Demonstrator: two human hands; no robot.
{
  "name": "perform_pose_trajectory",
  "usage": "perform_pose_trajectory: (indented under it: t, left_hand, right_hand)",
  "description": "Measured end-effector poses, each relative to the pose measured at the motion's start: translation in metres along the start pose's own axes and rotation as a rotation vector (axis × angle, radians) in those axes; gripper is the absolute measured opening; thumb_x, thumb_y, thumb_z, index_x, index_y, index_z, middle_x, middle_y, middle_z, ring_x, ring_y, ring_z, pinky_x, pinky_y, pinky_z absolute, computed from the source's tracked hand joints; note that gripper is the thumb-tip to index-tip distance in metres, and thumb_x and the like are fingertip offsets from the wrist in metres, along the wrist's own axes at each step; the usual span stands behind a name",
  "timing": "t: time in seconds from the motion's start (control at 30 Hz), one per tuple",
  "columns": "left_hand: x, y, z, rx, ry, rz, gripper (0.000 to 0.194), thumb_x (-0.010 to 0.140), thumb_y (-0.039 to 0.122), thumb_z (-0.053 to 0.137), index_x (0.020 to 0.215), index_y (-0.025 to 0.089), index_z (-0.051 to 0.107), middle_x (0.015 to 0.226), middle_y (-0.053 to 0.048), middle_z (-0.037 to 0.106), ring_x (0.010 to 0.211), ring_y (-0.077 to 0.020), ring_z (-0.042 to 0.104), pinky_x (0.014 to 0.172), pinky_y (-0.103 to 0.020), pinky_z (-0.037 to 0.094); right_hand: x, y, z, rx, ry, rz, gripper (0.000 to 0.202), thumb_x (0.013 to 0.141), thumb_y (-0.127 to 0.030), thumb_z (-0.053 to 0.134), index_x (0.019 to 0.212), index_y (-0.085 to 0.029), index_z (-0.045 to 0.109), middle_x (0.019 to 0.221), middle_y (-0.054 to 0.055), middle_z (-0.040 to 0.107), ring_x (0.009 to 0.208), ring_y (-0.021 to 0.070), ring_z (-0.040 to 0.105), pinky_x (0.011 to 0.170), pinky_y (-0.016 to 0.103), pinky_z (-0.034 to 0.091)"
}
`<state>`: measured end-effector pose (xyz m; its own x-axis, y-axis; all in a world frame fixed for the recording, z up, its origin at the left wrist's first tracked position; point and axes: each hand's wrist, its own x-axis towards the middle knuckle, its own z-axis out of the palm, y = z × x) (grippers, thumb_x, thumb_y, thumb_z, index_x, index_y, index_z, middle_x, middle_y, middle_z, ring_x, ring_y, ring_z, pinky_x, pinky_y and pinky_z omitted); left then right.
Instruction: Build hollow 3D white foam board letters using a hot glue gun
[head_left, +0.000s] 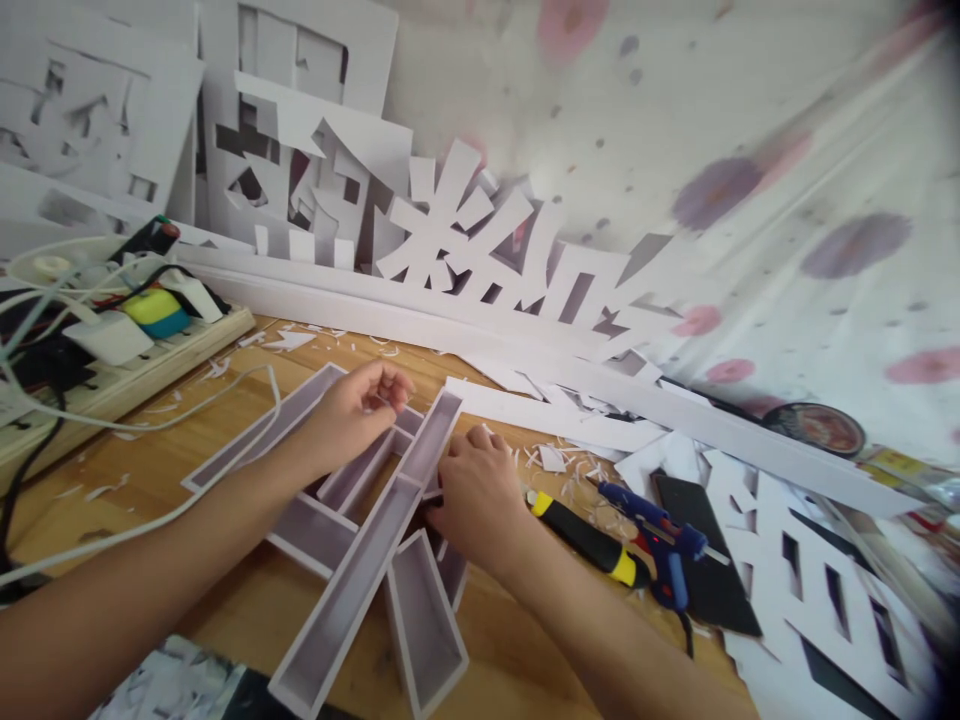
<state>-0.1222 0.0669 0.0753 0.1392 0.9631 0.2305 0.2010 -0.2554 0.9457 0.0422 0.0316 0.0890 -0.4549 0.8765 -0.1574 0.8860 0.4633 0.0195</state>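
Observation:
A hollow white character shape with raised walls (341, 590) lies on the wooden table. Over its upper part is my left hand (367, 400), its fingers curled with thumb near the fingertips; whether something small sits between them cannot be made out. My right hand (480, 490) rests against the right side of the long diagonal piece, fingers bent round its edge, and a small dark thing shows at its thumb. To its right lie a black and yellow cutter (585, 535) and a blue glue gun (652, 520).
Power strips with plugs and cables (150, 350) stand at the left, and a white cable crosses over my left forearm. Cut white letter sheets (480, 240) lean at the back. A black slab (705, 550), paper scraps (555, 458) and more cut sheets (825, 590) lie right.

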Motion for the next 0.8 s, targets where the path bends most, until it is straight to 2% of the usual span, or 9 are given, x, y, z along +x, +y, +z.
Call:
perform_pose_trajectory:
  t: [0.1,0.23,0.5,0.8]
  left_hand:
    - [0.001,-0.002,0.004,-0.016,0.01,-0.018,0.02,0.061,0.016,0.048,0.08,0.018,0.053,0.072,0.002,0.054,0.07,-0.0141,0.053,0.067,-0.029,0.043]
    - [-0.002,-0.002,0.006,-0.006,-0.023,-0.055,0.021,0.059,0.016,0.048,0.079,0.018,0.054,0.073,0.001,0.055,0.07,-0.0139,0.053,0.065,-0.028,0.043]
    - [-0.007,-0.014,0.01,0.054,-0.086,-0.026,0.026,0.058,0.014,0.044,0.08,0.019,0.056,0.072,0.002,0.055,0.068,-0.0139,0.053,0.065,-0.029,0.044]
    - [-0.009,-0.012,0.012,0.142,-0.141,0.0,0.026,0.06,0.015,0.044,0.083,0.019,0.054,0.073,0.002,0.054,0.07,-0.0142,0.054,0.066,-0.028,0.044]
  right_hand:
    - [0.008,-0.007,-0.005,-0.11,-0.123,-0.024,0.022,0.074,-0.024,0.058,0.087,-0.014,0.072,0.088,0.014,0.067,0.097,0.0304,0.053,0.083,0.043,0.04]
    - [0.012,-0.01,-0.005,-0.161,-0.179,0.005,0.022,0.074,-0.024,0.058,0.087,-0.014,0.072,0.088,0.013,0.069,0.095,0.0295,0.055,0.082,0.042,0.039]
    - [0.013,-0.011,0.004,-0.145,-0.136,0.051,0.025,0.074,-0.031,0.058,0.091,-0.017,0.071,0.093,0.012,0.07,0.098,0.0281,0.055,0.083,0.041,0.039]
    - [0.013,-0.011,0.012,-0.068,-0.061,0.094,0.03,0.073,-0.033,0.058,0.092,-0.014,0.07,0.094,0.016,0.069,0.099,0.0316,0.055,0.086,0.044,0.038]
